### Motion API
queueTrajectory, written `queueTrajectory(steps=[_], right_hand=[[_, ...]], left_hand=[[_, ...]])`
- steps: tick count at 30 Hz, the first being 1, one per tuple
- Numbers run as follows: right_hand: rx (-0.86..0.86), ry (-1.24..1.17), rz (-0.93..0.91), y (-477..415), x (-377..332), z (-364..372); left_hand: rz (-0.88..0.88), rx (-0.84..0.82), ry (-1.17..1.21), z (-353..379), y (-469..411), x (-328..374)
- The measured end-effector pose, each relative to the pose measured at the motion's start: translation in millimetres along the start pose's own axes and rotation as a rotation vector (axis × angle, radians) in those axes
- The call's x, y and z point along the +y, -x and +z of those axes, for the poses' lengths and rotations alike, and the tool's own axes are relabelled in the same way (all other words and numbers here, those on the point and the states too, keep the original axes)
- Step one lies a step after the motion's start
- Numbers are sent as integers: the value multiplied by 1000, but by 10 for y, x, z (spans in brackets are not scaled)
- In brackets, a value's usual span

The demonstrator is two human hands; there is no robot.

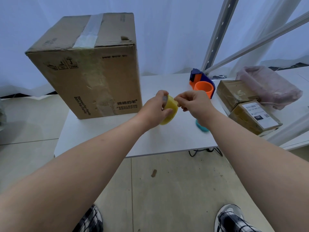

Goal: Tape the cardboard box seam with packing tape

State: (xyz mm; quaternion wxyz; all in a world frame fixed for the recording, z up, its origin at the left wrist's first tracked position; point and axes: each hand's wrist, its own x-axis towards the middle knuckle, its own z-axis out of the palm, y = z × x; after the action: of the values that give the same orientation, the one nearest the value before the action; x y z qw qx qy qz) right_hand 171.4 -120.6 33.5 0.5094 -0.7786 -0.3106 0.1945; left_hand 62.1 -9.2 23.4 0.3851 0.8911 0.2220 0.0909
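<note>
- The step in hand looks like freeing the tape's loose end: the left hand (154, 108) is wrapped around the yellowish roll of packing tape (169, 110), held in the air just right of the cardboard box (90, 67).
- The right hand (192, 102) is pinched narrow at the roll's upper edge, apparently picking at the end; whether any tape is lifted I cannot tell.
- The roll's core axis runs roughly left to right, one open face turned toward the box.
- The box stands tall on the white bench (167, 138), long axis upright, with old tape (91, 30) running along its top seam, front to back.
- Next, I judge, calls for peeling a length free and carrying the roll up to the near end of that seam.
</note>
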Motion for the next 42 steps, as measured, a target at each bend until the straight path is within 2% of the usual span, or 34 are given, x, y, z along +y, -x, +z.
queueTrajectory(steps=[3,8,13,16,23,27,33,37,42], right_hand=[[-9,30,46,-5,110,-68],[103,260,160,-21,293,-264],[-54,614,376,85,503,-474],[-135,768,404,162,588,-528],[-67,806,291,197,703,-317],[9,760,209,20,635,-206],[96,716,95,-420,449,-103],[158,733,120,-662,487,-33],[110,764,221,-871,648,85]], left_hand=[[1,2,-65,70,12,-25],[-20,30,-136,65,-21,-79],[2,45,-218,70,-42,-84],[12,43,-251,109,-46,-88],[71,7,-327,184,-87,-173],[123,-17,-460,183,-206,-188],[194,34,-625,170,-563,-127],[208,86,-670,155,-829,-178],[161,64,-810,187,-1008,-326]])
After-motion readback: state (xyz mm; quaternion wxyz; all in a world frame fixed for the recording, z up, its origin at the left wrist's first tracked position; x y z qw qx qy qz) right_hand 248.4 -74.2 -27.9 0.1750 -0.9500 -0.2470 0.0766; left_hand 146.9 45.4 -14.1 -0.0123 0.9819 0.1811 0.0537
